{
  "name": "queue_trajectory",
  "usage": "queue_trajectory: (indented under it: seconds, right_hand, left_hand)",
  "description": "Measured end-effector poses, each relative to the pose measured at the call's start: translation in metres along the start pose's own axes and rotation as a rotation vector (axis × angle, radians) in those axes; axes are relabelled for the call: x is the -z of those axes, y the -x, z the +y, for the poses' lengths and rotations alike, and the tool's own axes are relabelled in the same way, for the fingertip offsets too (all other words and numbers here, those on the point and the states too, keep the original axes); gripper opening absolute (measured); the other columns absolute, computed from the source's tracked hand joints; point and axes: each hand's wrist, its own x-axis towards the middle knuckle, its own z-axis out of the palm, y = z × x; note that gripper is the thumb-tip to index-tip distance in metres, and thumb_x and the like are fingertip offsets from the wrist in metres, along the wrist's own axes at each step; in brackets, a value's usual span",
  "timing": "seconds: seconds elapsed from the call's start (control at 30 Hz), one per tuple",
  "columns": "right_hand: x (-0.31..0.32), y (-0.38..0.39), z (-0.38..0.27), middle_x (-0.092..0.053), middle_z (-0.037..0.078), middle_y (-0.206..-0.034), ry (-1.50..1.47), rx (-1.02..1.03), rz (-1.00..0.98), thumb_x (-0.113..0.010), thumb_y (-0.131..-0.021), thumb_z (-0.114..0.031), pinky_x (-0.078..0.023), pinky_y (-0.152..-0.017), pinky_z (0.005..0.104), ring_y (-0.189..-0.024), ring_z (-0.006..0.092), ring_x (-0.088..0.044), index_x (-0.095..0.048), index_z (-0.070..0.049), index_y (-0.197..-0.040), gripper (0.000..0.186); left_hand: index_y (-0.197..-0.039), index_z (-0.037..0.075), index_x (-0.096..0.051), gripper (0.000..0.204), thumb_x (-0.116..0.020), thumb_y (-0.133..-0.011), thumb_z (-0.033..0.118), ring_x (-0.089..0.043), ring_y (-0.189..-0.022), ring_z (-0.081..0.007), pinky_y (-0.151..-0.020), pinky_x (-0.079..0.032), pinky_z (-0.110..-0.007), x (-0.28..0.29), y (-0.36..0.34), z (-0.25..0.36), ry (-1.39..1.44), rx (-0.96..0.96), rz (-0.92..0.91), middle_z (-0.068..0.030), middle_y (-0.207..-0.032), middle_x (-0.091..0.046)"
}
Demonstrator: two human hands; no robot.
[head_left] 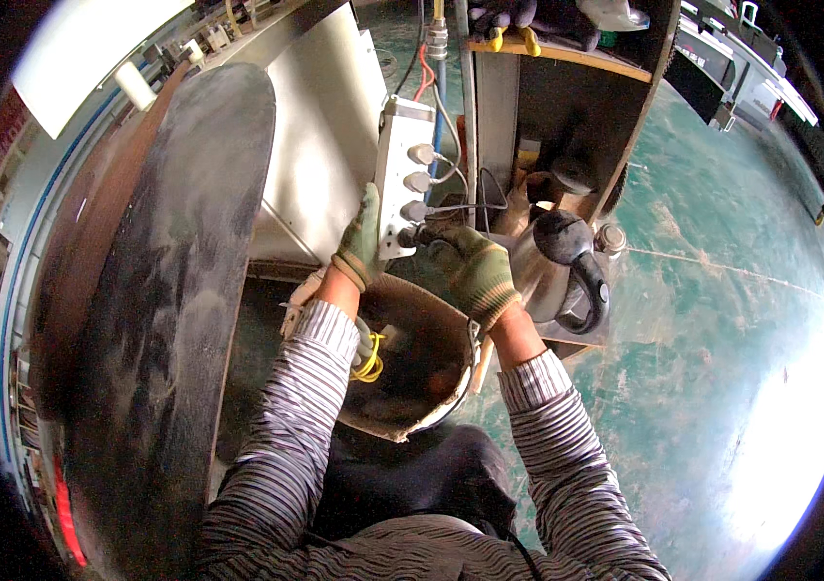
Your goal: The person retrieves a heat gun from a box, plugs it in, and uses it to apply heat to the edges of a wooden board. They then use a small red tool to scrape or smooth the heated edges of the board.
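A white power strip (396, 165) stands lengthwise in front of me, with several dark plugs and cords along its face. Against its lower left edge, my left hand (362, 240) in a green work glove steadies the strip. My right hand (480, 269), gloved alike, has its fingers closed at a dark plug (406, 236) at the strip's lowest socket. Its fingertips are partly hidden, and I cannot tell whether the plug is fully seated. Just right of that hand sits a steel kettle (535, 276) with a black lid and handle.
Below my hands is an open bin (431, 373) holding a yellow cord (369, 360). A long dark board-like surface (180, 242) runs along my left, beside a white panel (320, 116). Gloves (518, 24) lie on a wooden shelf (567, 60); the green floor (712, 290) spreads right.
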Motion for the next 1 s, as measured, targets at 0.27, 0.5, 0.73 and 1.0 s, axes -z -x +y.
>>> queue_trajectory:
  seconds: [0.27,0.5,0.73,1.0]
  right_hand:
    - [-0.007,-0.019,-0.007,-0.073,0.021,-0.088,0.171,0.090,0.012,-0.071,-0.094,-0.018,-0.056,-0.070,0.0420,-0.081,0.0361,-0.073,-0.070,-0.002,-0.099,0.016]
    - [0.000,-0.031,-0.026,-0.072,0.023,-0.084,0.341,-0.012,0.013,-0.069,-0.093,-0.024,-0.057,-0.072,0.0475,-0.083,0.0429,-0.072,-0.070,-0.004,-0.094,0.020]
    - [0.008,-0.051,-0.037,-0.072,0.025,-0.091,0.437,-0.039,-0.159,-0.066,-0.092,-0.032,-0.057,-0.080,0.0495,-0.091,0.0430,-0.071,-0.073,-0.004,-0.093,0.030]
    - [-0.005,-0.064,-0.043,-0.073,0.025,-0.093,0.575,0.000,-0.179,-0.066,-0.091,-0.033,-0.059,-0.080,0.0482,-0.092,0.0414,-0.073,-0.075,-0.005,-0.097,0.030]
  left_hand:
    - [-0.152,0.021,-0.045,0.086,-0.036,-0.094,0.084,-0.061,-0.125,-0.0271,-0.096,-0.055,-0.052,-0.013,0.011,0.000,-0.039,-0.022,-0.039,-0.0091,-0.141,-0.059]
    - [-0.139,0.006,-0.057,0.083,-0.043,-0.097,0.076,-0.068,-0.105,-0.0195,-0.089,-0.058,-0.035,0.007,-0.015,-0.032,0.113,-0.070,-0.081,-0.0079,-0.120,-0.070]
    - [-0.121,0.006,-0.068,0.071,-0.050,-0.099,0.072,-0.065,-0.085,-0.0140,-0.073,-0.054,-0.030,0.010,-0.021,-0.045,-0.013,-0.078,0.175,-0.0042,-0.096,-0.068]
    - [-0.087,0.015,-0.063,0.059,-0.052,-0.098,0.072,-0.051,-0.053,-0.0106,-0.051,-0.044,-0.029,0.005,-0.022,-0.038,-0.186,-0.107,0.238,0.0050,-0.062,-0.051]
